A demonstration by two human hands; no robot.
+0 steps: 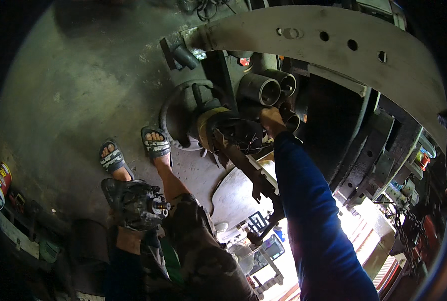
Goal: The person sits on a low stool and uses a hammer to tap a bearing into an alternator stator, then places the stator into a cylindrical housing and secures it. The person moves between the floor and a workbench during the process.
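Nearest, the left hand point(114, 196) is closed around a dark, grimy motor-like unit point(133, 203) with a short shaft stub pointing right, held at thigh height above the sandalled feet point(133, 150). Open concrete floor point(73, 90) lies to the left and ahead. To the right, room is restricted: a cluttered surface point(369, 226) and a curved metal plate point(333, 45) with holes bound the area. The right arm, in a blue sleeve point(313, 215), extends forward. The right hand point(272, 120) rests on dark parts beside steel cylinders point(268, 88); whether its grip is closed cannot be determined.
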